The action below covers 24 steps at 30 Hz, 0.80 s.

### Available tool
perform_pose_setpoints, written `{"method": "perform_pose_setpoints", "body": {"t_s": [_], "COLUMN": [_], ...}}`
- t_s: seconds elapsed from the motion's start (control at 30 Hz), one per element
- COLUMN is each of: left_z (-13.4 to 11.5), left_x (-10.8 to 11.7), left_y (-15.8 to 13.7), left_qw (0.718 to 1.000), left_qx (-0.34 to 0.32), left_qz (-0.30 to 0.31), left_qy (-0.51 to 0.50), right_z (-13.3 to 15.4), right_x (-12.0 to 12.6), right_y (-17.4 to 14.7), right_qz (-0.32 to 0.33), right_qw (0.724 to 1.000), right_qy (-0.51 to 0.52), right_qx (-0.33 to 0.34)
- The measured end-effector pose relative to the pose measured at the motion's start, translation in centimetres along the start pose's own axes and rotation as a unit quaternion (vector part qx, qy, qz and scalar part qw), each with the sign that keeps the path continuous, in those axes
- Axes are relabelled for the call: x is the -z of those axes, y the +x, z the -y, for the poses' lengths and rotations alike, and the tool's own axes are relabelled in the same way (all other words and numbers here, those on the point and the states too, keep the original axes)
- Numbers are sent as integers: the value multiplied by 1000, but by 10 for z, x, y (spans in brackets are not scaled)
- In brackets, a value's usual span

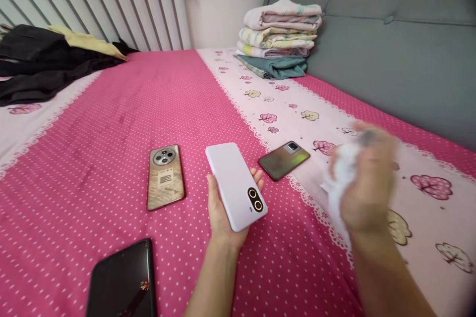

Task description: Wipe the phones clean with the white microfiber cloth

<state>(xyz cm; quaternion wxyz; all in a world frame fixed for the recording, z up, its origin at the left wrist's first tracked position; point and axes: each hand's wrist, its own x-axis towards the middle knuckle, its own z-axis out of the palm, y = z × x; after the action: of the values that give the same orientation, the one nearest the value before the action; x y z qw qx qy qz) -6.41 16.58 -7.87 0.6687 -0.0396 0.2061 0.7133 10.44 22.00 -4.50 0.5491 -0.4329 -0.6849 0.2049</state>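
Note:
My left hand [227, 228] is wrapped from below around a pale lilac smartphone [235, 183], its back and two yellow-ringed camera lenses facing up. My right hand [372, 183], smeared by motion, is raised at the right, closed on a soft white cloth [344, 173] that may be a wipe. A greyish patch shows near its fingers, too blurred to name. A gold smartphone [165, 185] with a round camera block and a label lies face down on the left. An olive-green smartphone [282, 161] is on the bed between my hands. Nearer me, a black smartphone [121, 282] lies screen up, cut off by the frame.
The pink dotted bedspread [148, 104] has a light strip with printed trees. Folded fabrics [280, 37] are stacked at the back, beside a grey padded headboard [394, 59]. Dark clothes [48, 67] lie at the far left before a white radiator [122, 5].

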Motion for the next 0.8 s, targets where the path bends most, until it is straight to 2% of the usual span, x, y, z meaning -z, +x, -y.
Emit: {"method": "perform_pose_setpoints", "body": {"t_s": [0.07, 0.1, 0.23, 0.4, 0.6, 0.8], "left_z": [0, 0, -1, -1, -3, -5], "left_x": [0, 0, -2, -2, 1, 1], "left_y": [-1, -1, -3, -3, -3, -4], "left_qw": [1000, 1000, 999, 998, 995, 995], "left_qx": [9, 17, 40, 51, 49, 49], "left_qz": [11, 16, 24, 18, 84, 85], "left_qy": [-1, -1, -6, 11, 11, 20], "right_z": [9, 14, 25, 24, 21, 22], "right_x": [-17, -25, -40, -39, -39, -37], "right_y": [-3, -4, -7, -8, -11, -13], "right_qz": [41, 64, 149, 180, 211, 241], "right_qw": [998, 997, 983, 976, 971, 961], "right_qy": [3, -19, -58, -59, -53, -44], "right_qx": [-51, -41, 84, 106, 102, 129]}}
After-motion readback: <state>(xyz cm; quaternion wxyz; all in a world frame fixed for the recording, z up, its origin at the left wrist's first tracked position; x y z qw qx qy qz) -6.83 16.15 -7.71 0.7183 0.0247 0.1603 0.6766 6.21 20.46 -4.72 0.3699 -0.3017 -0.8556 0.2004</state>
